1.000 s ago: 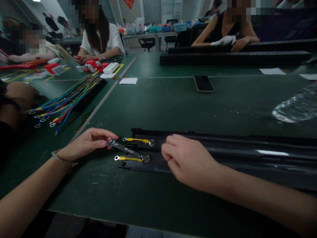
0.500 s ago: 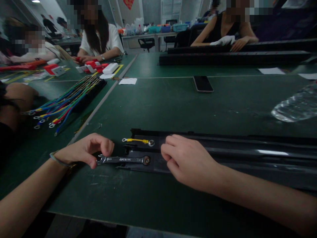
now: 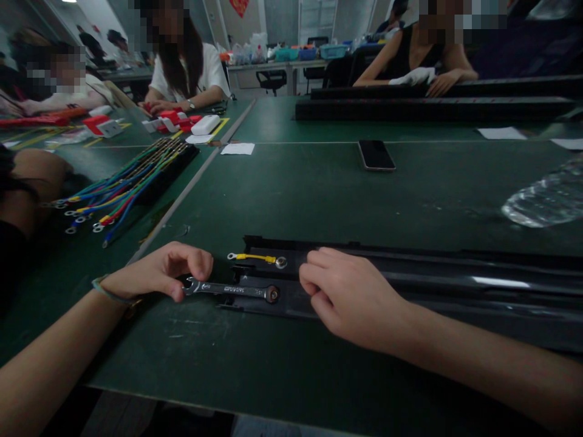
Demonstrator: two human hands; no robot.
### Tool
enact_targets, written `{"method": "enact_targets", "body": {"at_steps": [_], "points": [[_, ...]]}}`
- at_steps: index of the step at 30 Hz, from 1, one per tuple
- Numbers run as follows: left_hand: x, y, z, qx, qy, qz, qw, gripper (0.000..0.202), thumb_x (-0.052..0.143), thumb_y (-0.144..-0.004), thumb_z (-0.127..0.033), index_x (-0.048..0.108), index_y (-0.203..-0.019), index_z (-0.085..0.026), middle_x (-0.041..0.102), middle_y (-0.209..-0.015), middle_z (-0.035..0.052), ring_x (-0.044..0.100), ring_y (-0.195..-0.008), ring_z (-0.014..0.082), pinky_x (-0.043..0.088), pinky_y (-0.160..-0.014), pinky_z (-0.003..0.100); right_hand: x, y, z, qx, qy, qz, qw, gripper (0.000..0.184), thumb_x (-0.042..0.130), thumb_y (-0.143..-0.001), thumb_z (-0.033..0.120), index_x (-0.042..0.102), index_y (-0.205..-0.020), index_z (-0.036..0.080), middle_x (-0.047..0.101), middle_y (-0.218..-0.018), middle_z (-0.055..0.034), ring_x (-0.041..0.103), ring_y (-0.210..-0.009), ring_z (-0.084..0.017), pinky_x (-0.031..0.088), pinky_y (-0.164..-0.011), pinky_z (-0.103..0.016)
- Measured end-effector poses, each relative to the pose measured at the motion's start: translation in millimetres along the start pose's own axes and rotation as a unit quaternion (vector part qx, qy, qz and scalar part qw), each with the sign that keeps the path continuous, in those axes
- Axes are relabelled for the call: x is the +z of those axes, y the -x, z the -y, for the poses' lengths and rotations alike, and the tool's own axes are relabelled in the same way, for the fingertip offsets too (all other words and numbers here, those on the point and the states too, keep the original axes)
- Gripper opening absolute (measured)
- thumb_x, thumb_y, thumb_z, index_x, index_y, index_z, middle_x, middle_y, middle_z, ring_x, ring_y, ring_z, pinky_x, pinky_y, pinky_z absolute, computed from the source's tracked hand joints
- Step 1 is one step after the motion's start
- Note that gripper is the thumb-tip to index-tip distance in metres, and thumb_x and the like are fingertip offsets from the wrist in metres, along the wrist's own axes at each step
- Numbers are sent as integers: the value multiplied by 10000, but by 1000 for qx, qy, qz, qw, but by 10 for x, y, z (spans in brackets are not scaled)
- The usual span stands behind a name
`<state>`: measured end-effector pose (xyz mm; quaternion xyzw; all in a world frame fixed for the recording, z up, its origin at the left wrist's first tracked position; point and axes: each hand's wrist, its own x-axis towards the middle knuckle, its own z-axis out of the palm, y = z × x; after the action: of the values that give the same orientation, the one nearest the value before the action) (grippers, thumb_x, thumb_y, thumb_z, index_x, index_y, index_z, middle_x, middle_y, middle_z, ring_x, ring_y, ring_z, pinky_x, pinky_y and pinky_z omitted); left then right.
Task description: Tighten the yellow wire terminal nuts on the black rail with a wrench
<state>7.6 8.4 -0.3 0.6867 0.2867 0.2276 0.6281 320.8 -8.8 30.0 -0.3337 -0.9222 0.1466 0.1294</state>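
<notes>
A combination wrench point(image 3: 232, 289) lies nearly level, its ring end around a nut or bolt on the black channelled panel point(image 3: 291, 306). My left hand point(image 3: 182, 270) is closed at the wrench's open end, thumb on the near side and curled fingers on the far side. Over the panel, right of the ring end, my right hand point(image 3: 353, 297) is closed with its fingers curled in; what they grip, if anything, is hidden. A short yellow wire point(image 3: 255, 257) with ring terminals lies behind the wrench, one terminal at a round fastener on the panel.
To the left lies a bundle of coloured wires point(image 3: 132, 182) with ring terminals. A phone point(image 3: 377, 155) lies farther back, and a clear plastic bottle point(image 3: 544, 197) lies at the right. Other people sit across the table, one beside long black panels point(image 3: 410, 109).
My left hand and the wrench's open end have shifted slightly away from me, tilting the wrench a little about its ring end. My right hand keeps its pose; the view has drifted slightly.
</notes>
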Motion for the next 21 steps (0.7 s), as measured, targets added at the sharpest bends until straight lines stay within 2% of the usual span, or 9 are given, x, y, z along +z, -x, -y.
{"method": "enact_targets", "body": {"at_steps": [10, 16, 21], "points": [[-67, 55, 82, -32, 4, -53, 998, 227, 679, -650, -330, 602, -796, -174, 552, -740, 24, 481, -691, 169, 383, -605, 272, -18, -12, 12, 1, 2, 3, 1000, 104, 417, -661, 72, 446, -637, 169, 456, -687, -1, 344, -637, -119, 238, -519, -252], [-51, 41, 52, -72, -19, -111, 991, 213, 637, -696, -286, 571, -852, -157, 523, -712, 7, 465, -610, 121, 368, -542, 209, -16, -11, 20, 1, 10, 4, 1000, 107, 410, -659, 72, 444, -629, 170, 451, -678, 0, 338, -628, -118, 233, -514, -254], [-60, 29, 67, -74, -16, -110, 991, 198, 647, -686, -265, 578, -837, -159, 523, -723, 8, 465, -623, 121, 366, -545, 208, -15, -1, 17, 0, 7, 3, 1000, 105, 416, -659, 75, 443, -621, 169, 449, -673, 1, 337, -626, -117, 233, -507, -250]]}}
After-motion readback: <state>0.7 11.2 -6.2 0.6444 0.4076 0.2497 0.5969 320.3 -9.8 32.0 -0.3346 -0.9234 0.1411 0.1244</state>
